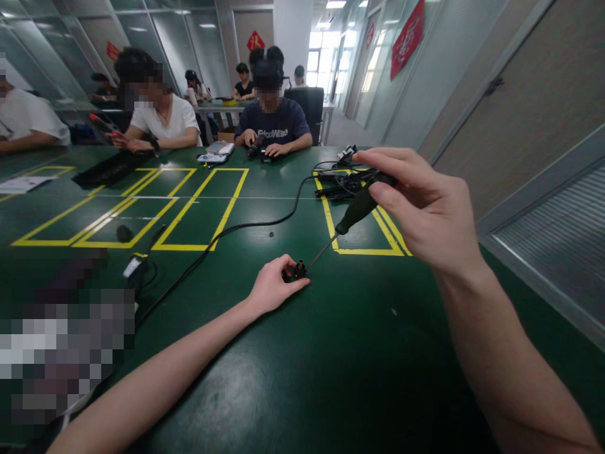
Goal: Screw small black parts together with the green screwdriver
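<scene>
Near the middle of the green table (359, 340), my left hand (275, 284) grips a small black part (300, 271) between thumb and fingers, low against the tabletop. My right hand (425, 202) is raised to the right of it, its fingers closed round the dark handle end of a screwdriver (358, 209). The screwdriver slants down to the left, and its thin metal shaft reaches the right side of the small black part. Whether the tip sits in a screw is too small to tell.
A black cable (246, 225) runs across the table beyond my left hand. A pile of black parts (338, 186) lies at the back right. Yellow tape rectangles mark the tabletop. Across the table sits a person (271, 120).
</scene>
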`<state>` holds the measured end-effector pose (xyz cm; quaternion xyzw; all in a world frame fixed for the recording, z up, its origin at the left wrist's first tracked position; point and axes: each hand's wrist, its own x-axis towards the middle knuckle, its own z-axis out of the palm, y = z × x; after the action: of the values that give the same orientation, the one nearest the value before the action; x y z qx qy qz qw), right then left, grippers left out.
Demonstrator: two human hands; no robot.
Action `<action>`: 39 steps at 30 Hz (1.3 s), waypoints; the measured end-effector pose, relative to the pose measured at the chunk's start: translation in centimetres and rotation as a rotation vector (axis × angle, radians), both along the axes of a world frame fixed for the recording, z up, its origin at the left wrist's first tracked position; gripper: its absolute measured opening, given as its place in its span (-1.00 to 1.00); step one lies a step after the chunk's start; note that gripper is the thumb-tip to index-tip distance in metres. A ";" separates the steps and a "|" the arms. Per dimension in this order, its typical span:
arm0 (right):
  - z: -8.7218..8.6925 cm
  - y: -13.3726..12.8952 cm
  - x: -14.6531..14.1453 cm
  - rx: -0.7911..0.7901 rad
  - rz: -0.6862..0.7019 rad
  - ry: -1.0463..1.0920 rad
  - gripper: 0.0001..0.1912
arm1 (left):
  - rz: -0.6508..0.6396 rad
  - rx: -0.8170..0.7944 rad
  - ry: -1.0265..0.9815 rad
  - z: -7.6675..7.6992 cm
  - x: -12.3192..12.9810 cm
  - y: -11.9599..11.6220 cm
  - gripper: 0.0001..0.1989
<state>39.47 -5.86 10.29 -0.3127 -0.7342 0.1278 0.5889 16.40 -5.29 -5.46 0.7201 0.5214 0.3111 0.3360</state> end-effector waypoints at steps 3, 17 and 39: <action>0.0 -0.2 -0.1 -0.028 0.034 0.058 -0.76 | -0.001 -0.002 -0.008 0.0 0.0 0.0 -0.70; 0.0 0.0 0.0 -0.018 0.032 0.059 -0.77 | -0.002 0.027 -0.002 -0.1 0.0 0.1 -0.70; 0.0 0.0 -1.4 -0.176 0.322 0.263 -0.81 | 0.131 -0.007 0.019 0.5 1.8 -0.5 -0.76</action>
<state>38.05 -5.82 10.25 -0.2226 -0.6775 0.3234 0.6220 18.20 -5.75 -4.97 0.6861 0.5718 0.3236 0.3125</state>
